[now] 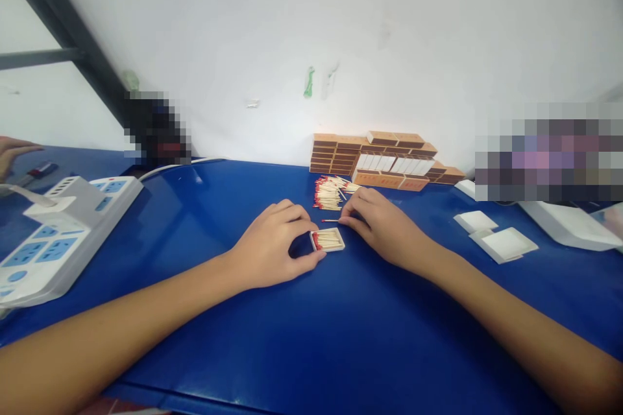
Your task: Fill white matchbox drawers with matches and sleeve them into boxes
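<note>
A small white matchbox tray point(342, 247) lies on the blue table, partly filled with red-tipped matches. My left hand point(275, 243) grips the tray's left end between thumb and fingers. Just above and right of the tray, my right hand point(372, 217) pinches a single match point(331, 220) by its plain end, its red head pointing left. A loose pile of matches point(329, 194) lies behind the tray, close to my right fingertips. Beyond the pile, brown matchboxes point(335, 154) are stacked against the wall.
White trays point(510, 245) lie to the right, beside a larger white box point(569, 225). A white power strip point(82, 233) with blue sockets occupies the left side. A cable point(180, 166) runs along the back. Another person's hand point(12, 152) shows at the far left edge.
</note>
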Demonstrator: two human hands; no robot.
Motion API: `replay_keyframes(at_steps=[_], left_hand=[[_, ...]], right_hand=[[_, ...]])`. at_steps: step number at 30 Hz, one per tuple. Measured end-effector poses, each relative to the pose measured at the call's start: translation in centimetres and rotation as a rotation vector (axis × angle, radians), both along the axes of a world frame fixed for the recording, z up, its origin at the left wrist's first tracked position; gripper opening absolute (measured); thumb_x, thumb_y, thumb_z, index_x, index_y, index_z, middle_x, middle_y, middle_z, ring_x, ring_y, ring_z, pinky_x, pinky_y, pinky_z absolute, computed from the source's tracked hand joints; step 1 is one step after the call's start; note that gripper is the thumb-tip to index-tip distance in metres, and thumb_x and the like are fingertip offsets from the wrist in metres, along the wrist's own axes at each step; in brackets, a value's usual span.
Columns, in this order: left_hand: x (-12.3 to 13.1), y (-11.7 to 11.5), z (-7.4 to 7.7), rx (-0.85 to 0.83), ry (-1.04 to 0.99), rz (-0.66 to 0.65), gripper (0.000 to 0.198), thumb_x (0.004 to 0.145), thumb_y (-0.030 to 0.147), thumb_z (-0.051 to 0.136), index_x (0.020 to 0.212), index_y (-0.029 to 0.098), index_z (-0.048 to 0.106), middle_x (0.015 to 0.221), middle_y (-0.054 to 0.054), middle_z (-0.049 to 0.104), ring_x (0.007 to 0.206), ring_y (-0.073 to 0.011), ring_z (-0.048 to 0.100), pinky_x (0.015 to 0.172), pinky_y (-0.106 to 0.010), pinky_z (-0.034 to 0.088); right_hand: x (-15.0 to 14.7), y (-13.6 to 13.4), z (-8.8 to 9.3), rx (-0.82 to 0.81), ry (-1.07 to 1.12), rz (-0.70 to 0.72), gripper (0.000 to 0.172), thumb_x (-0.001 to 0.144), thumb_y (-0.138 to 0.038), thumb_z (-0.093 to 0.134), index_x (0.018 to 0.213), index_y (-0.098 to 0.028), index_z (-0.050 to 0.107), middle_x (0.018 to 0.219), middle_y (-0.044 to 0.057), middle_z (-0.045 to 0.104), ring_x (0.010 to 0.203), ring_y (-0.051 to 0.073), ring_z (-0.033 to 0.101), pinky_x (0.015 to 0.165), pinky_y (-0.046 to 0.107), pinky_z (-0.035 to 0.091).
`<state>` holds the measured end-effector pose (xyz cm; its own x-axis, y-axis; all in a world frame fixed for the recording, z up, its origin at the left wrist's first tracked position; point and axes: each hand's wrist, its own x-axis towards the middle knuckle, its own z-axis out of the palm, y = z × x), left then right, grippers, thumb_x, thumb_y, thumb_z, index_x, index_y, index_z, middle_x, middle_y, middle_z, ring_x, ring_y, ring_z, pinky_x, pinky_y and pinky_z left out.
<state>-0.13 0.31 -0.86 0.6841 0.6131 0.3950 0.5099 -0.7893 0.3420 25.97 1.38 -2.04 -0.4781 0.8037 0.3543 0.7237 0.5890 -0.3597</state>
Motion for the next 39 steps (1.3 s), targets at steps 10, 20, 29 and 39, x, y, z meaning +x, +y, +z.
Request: replay_keyframes(at_steps=[10, 20, 29, 39], left_hand=[[0.0, -0.1, 0.0, 0.027, -0.027, 0.037, 0.026, 0.092, 0.039, 0.075, 0.109, 0.019, 0.077, 0.104, -0.007, 0.072, 0.093, -0.0236, 0.063, 0.088, -0.042, 0.054], [0.1, -0.2, 0.1, 0.065, -0.126, 0.019, 0.027, 0.095, 0.039, 0.073, 0.111, 0.018, 0.077, 0.103, -0.007, 0.074, 0.093, -0.0225, 0.065, 0.088, -0.040, 0.055], [0.0, -0.1, -0.2, -0.015, -0.016, -0.017, 0.025, 0.093, 0.038, 0.076, 0.112, 0.021, 0.077, 0.107, -0.006, 0.071, 0.098, -0.0236, 0.063, 0.092, -0.043, 0.053], [0.0, -0.1, -0.1, -0.003, -0.043, -0.029, 0.025, 0.092, 0.037, 0.077, 0.112, 0.021, 0.076, 0.106, -0.006, 0.071, 0.098, -0.0231, 0.064, 0.092, -0.043, 0.054]], right_hand=[[-0.6, -2.4, 1.7, 0.012, -0.023, 0.030, 0.012, 0.105, -0.025, 0.055, 0.095, -0.023, 0.060, 0.102, 0.008, 0.063, 0.098, 0.025, 0.060, 0.085, 0.038, 0.051], [3.4, -1.2, 3.2, 0.319, -0.097, -0.141, 0.016, 0.106, -0.029, 0.054, 0.096, -0.020, 0.064, 0.098, 0.010, 0.062, 0.092, 0.026, 0.062, 0.084, 0.041, 0.050], [-0.7, -3.4, 2.0, -0.140, 0.160, 0.070, 0.011, 0.101, -0.029, 0.065, 0.098, -0.023, 0.072, 0.093, 0.003, 0.062, 0.074, 0.014, 0.057, 0.066, 0.029, 0.047], [-1.4, -3.6, 1.4, -0.068, 0.144, 0.067, 0.010, 0.103, -0.024, 0.062, 0.098, -0.022, 0.071, 0.093, 0.003, 0.061, 0.077, 0.015, 0.058, 0.067, 0.029, 0.047]])
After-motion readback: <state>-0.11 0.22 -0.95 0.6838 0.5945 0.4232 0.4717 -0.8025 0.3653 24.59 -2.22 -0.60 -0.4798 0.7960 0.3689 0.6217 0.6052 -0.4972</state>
